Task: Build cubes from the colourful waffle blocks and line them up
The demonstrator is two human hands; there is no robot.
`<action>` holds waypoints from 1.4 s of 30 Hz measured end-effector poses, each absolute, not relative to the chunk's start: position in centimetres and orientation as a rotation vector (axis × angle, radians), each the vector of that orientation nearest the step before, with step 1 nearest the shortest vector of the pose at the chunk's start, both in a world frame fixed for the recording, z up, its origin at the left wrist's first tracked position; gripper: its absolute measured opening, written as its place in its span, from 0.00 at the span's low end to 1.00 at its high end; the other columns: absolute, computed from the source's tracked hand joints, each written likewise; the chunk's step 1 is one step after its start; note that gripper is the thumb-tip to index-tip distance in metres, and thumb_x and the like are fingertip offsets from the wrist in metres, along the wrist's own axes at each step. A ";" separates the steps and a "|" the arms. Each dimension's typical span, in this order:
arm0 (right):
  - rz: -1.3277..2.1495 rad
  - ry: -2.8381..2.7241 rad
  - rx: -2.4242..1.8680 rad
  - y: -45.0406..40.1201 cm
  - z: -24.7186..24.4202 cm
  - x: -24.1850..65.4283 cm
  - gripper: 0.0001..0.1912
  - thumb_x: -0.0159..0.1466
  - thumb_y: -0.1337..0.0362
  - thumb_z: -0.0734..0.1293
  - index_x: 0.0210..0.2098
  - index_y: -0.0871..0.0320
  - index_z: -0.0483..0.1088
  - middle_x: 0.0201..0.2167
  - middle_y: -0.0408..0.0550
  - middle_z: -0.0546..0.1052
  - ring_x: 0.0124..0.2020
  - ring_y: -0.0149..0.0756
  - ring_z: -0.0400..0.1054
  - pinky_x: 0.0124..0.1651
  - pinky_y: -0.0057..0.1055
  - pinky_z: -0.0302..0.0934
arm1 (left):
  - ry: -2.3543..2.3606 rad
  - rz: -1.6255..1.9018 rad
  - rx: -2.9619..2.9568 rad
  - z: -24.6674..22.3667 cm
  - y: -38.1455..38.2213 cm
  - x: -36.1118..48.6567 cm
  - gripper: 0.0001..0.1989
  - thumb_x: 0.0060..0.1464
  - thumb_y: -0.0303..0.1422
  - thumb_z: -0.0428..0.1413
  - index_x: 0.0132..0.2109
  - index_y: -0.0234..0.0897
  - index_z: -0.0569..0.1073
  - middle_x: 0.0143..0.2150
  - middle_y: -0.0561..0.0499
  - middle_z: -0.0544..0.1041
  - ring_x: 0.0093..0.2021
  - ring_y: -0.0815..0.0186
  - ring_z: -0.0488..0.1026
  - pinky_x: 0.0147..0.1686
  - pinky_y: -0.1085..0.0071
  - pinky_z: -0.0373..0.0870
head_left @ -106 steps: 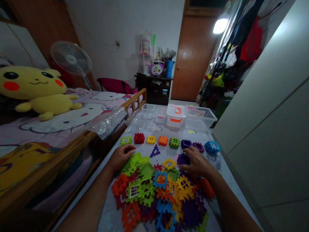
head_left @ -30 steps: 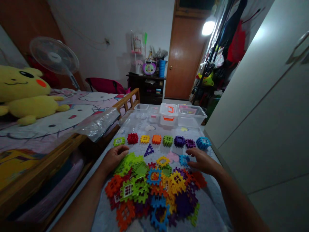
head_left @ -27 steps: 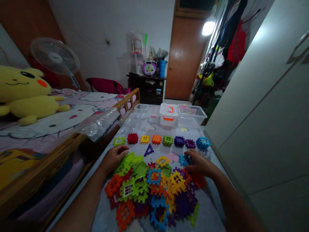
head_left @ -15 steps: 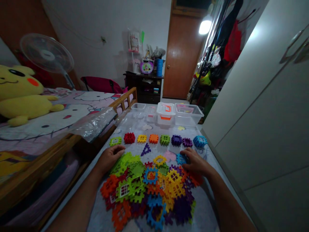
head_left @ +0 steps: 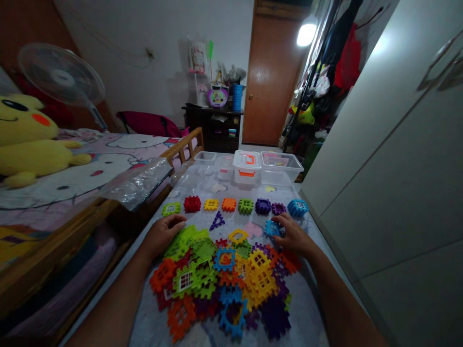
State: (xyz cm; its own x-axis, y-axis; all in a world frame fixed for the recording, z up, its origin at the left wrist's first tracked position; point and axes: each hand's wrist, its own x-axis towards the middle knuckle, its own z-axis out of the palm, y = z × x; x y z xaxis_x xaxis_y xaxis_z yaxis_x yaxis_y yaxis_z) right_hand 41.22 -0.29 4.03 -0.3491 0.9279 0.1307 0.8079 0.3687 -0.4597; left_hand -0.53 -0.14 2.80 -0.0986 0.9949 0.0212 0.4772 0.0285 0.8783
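A pile of flat notched plastic building pieces (head_left: 231,279) in several colours lies on the cloth-covered table between my hands. My right hand (head_left: 293,235) pinches a blue building piece (head_left: 272,228) between thumb and fingers at the pile's far right. Beside the light green pieces (head_left: 188,241) on the left, my left hand (head_left: 165,233) rests with loosely bent fingers, holding nothing. Beyond the pile runs a row of pieces and stacks sorted by colour, among them a red stack (head_left: 192,204), an orange one (head_left: 228,205) and a blue one (head_left: 298,207). A purple triangular piece (head_left: 217,220) lies before the row.
Clear plastic boxes stand at the table's far end, one with a lid and orange latches (head_left: 247,167). A bed with a wooden rail (head_left: 184,144) and a yellow plush toy (head_left: 32,144) borders the left. A pale cabinet (head_left: 390,159) flanks the right side.
My right hand has drawn the blue piece slightly away from the pile, and more of the piece shows. The left hand stays in place; the view has shifted slightly.
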 end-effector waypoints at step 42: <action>0.070 -2.565 -1.172 -15.0 2.7 35.0 0.52 0.53 0.33 0.62 0.68 0.50 0.45 0.70 0.56 0.43 0.67 0.66 0.37 0.62 0.63 0.37 | 1.422 0.531 2.859 2.7 -14.9 6.2 0.43 0.49 0.57 0.53 0.68 0.48 0.53 0.71 0.45 0.47 0.68 0.38 0.42 0.61 0.39 0.44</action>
State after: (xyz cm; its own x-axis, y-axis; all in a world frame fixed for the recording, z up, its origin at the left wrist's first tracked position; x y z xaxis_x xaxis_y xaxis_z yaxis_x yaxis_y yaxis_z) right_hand 34.96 -14.98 2.72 -0.6127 0.7440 0.2668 0.7282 0.6626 -0.1752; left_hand 6.20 -14.90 2.68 0.5613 0.7586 0.3308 0.7897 -0.6105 0.0602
